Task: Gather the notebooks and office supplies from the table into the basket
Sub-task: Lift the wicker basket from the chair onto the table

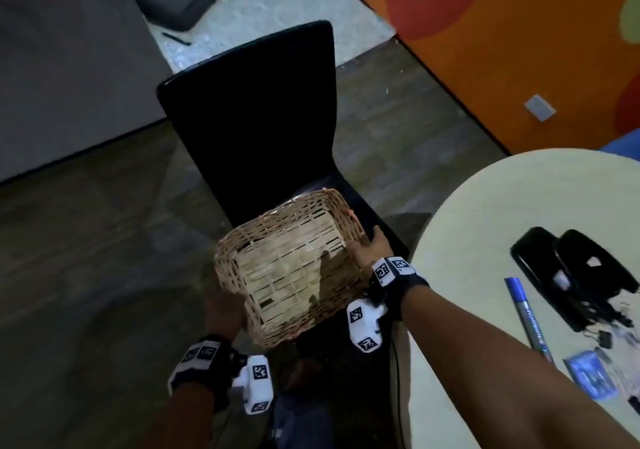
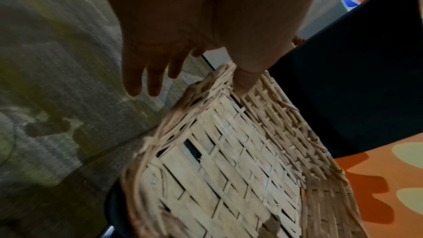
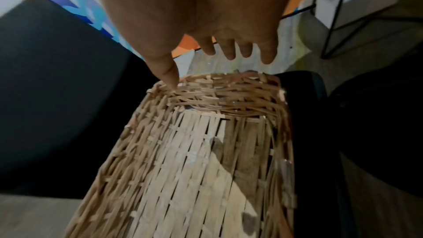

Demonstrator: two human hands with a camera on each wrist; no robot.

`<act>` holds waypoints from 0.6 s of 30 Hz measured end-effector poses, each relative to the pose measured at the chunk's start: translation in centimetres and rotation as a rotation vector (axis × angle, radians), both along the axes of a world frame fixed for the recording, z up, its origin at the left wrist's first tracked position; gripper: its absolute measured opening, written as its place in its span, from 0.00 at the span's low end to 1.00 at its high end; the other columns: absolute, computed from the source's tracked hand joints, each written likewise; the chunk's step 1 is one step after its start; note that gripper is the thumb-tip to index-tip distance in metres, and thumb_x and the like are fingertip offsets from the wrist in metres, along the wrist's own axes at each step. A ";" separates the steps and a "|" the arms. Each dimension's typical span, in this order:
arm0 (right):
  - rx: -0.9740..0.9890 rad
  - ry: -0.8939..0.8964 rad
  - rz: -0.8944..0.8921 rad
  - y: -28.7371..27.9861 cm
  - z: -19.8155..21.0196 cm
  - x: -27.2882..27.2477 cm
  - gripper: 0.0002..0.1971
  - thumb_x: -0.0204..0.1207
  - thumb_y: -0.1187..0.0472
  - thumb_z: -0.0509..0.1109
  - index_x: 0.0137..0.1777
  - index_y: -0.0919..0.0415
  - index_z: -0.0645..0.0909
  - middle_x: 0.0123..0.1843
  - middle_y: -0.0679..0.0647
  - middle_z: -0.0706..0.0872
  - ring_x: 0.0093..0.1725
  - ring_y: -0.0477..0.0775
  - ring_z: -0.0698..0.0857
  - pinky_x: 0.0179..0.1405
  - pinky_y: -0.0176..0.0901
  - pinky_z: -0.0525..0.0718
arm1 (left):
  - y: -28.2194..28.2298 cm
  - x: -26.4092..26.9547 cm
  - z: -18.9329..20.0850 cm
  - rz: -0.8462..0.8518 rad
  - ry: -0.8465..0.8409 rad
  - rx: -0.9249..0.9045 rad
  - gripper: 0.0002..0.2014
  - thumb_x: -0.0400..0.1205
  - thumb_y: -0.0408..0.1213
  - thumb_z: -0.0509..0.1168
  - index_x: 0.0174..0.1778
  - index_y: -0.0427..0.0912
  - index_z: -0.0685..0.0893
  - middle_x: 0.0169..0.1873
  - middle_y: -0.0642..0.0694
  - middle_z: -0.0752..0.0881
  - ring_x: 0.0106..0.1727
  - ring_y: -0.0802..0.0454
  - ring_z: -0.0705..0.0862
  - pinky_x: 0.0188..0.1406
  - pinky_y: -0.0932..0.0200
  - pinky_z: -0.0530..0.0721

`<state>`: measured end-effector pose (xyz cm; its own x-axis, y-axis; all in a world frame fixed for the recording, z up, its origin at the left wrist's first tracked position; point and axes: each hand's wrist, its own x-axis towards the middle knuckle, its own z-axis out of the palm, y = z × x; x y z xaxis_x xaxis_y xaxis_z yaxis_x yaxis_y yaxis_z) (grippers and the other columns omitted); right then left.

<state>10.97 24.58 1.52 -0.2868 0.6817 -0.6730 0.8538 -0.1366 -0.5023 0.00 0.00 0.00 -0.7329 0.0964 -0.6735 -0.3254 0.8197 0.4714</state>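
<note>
Head view: I see the wicker basket [image 1: 294, 265] over the black chair [image 1: 249, 102], beside the table [image 1: 485, 240]. Left hand [image 1: 225, 310] and right hand [image 1: 372, 247] grip opposite rims, thumbs inside, fingers outside.

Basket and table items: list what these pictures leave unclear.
- Left hand, head view: fingers hidden behind the basket rim.
- Chair seat, head view: mostly covered by the basket.
- Small clutter near the blue marker on the table: too small and blurred to identify.
- Blue packet: label unreadable.
- Notebooks: none visible; table cut off at the right edge.
</note>
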 end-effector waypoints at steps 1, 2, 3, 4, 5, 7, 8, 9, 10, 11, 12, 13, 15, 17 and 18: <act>-0.027 -0.002 -0.034 0.1 -0.1 0.0 0.43 0.75 0.51 0.70 0.83 0.60 0.50 0.82 0.62 0.64 0.79 0.65 0.67 0.77 0.54 0.68 | 0.1 0.2 0.2 -0.041 0.005 0.017 0.22 0.85 0.33 0.59 0.73 0.24 0.70 0.72 0.27 0.74 0.72 0.30 0.74 0.73 0.46 0.71; -0.062 -0.022 -0.052 0.1 -0.3 0.0 0.40 0.77 0.53 0.69 0.83 0.61 0.52 0.80 0.62 0.67 0.77 0.65 0.70 0.74 0.52 0.70 | 0.1 0.4 0.3 -0.101 -0.004 -0.001 0.22 0.86 0.33 0.57 0.74 0.24 0.70 0.73 0.28 0.73 0.72 0.32 0.73 0.72 0.50 0.68; -0.086 -0.036 -0.055 0.1 -0.3 0.2 0.36 0.78 0.54 0.68 0.82 0.62 0.56 0.79 0.63 0.70 0.75 0.66 0.72 0.72 0.51 0.71 | -0.1 0.5 0.3 -0.124 -0.016 0.027 0.22 0.86 0.35 0.56 0.73 0.25 0.71 0.71 0.28 0.75 0.69 0.33 0.76 0.66 0.52 0.69; -0.100 -0.052 -0.056 0.0 -0.6 0.3 0.33 0.78 0.54 0.67 0.80 0.63 0.60 0.76 0.63 0.73 0.73 0.66 0.74 0.69 0.51 0.72 | -0.4 0.5 -0.6 -0.126 -0.058 0.019 0.20 0.86 0.37 0.56 0.68 0.25 0.75 0.65 0.27 0.80 0.61 0.34 0.81 0.56 0.51 0.72; -0.093 -0.059 -0.032 -0.2 -0.3 0.3 0.30 0.78 0.54 0.66 0.78 0.62 0.63 0.74 0.64 0.76 0.70 0.66 0.76 0.67 0.50 0.74 | -0.7 0.5 -0.8 -0.105 -0.071 0.051 0.18 0.86 0.38 0.57 0.58 0.25 0.81 0.55 0.26 0.84 0.48 0.37 0.83 0.47 0.50 0.74; -0.051 -0.051 -0.028 -0.7 0.4 0.1 0.26 0.78 0.55 0.66 0.75 0.60 0.67 0.69 0.63 0.80 0.64 0.66 0.80 0.59 0.48 0.76 | -1.9 -0.1 -1.6 -0.039 -0.125 0.105 0.11 0.78 0.35 0.62 0.37 0.29 0.80 0.31 0.29 0.83 0.26 0.45 0.79 0.34 0.48 0.76; -0.031 -0.023 -0.035 -0.6 0.5 0.0 0.24 0.77 0.56 0.66 0.73 0.59 0.69 0.66 0.63 0.82 0.62 0.65 0.82 0.55 0.46 0.77 | -2.6 -0.6 -2.0 -0.023 -0.165 0.155 0.09 0.73 0.31 0.62 0.32 0.28 0.78 0.25 0.30 0.81 0.21 0.46 0.77 0.30 0.44 0.78; -0.021 0.020 -0.046 -0.7 1.1 0.0 0.22 0.77 0.56 0.67 0.70 0.58 0.71 0.64 0.62 0.83 0.59 0.64 0.83 0.54 0.46 0.78 | -2.9 -1.1 -1.9 0.007 -0.198 0.205 0.07 0.71 0.27 0.61 0.32 0.24 0.78 0.23 0.27 0.81 0.19 0.46 0.78 0.29 0.38 0.82; -0.012 0.075 -0.062 -0.7 2.0 0.0 0.20 0.76 0.57 0.67 0.68 0.57 0.72 0.62 0.61 0.85 0.57 0.63 0.84 0.54 0.48 0.79 | -2.7 -1.6 -0.5 0.040 -0.214 0.212 0.07 0.73 0.24 0.59 0.36 0.21 0.79 0.28 0.23 0.83 0.22 0.43 0.81 0.33 0.33 0.85; -0.005 0.138 -0.082 -0.8 3.2 0.1 0.18 0.76 0.57 0.67 0.65 0.57 0.74 0.60 0.60 0.85 0.56 0.63 0.84 0.54 0.49 0.80 | -2.4 -2.0 1.5 0.066 -0.191 0.207 0.07 0.76 0.22 0.58 0.42 0.22 0.80 0.36 0.20 0.85 0.27 0.42 0.82 0.37 0.35 0.86; 0.010 0.211 -0.099 -0.8 4.5 0.4 0.16 0.77 0.58 0.67 0.63 0.58 0.75 0.58 0.59 0.86 0.55 0.62 0.85 0.55 0.49 0.81 | -2.1 -2.5 3.6 0.051 -0.138 0.213 0.08 0.78 0.20 0.57 0.50 0.25 0.79 0.43 0.22 0.85 0.32 0.42 0.82 0.35 0.43 0.88; 0.030 0.282 -0.116 -0.8 6.0 1.0 0.14 0.77 0.59 0.67 0.62 0.58 0.77 0.57 0.59 0.87 0.55 0.61 0.85 0.57 0.49 0.81 | -1.7 -3.1 5.3 0.035 -0.071 0.237 0.14 0.80 0.18 0.56 0.61 0.28 0.77 0.50 0.27 0.84 0.39 0.42 0.81 0.28 0.53 0.88; 0.057 0.429 -0.169 -0.6 9.4 3.0 0.11 0.78 0.63 0.65 0.59 0.59 0.80 0.54 0.58 0.87 0.53 0.58 0.85 0.61 0.52 0.82 | -0.7 -4.0 8.9 0.001 0.017 0.353 0.21 0.83 0.20 0.54 0.73 0.31 0.71 0.60 0.32 0.81 0.54 0.41 0.80 0.17 0.72 0.83; 0.070 0.540 -0.196 -0.6 12.6 6.4 0.08 0.79 0.64 0.63 0.55 0.57 0.80 0.51 0.56 0.86 0.51 0.55 0.84 0.60 0.55 0.82 | -0.1 -4.8 11.4 -0.111 0.043 0.454 0.19 0.86 0.27 0.55 0.72 0.40 0.74 0.61 0.38 0.81 0.56 0.44 0.81 0.20 0.73 0.84; 0.077 0.575 -0.204 -0.8 14.1 8.6 0.06 0.79 0.63 0.64 0.52 0.55 0.80 0.50 0.54 0.85 0.50 0.53 0.83 0.60 0.57 0.82 | 0.5 -5.0 12.5 -0.176 0.071 0.514 0.16 0.86 0.31 0.56 0.67 0.48 0.78 0.61 0.41 0.81 0.54 0.47 0.83 0.29 0.66 0.88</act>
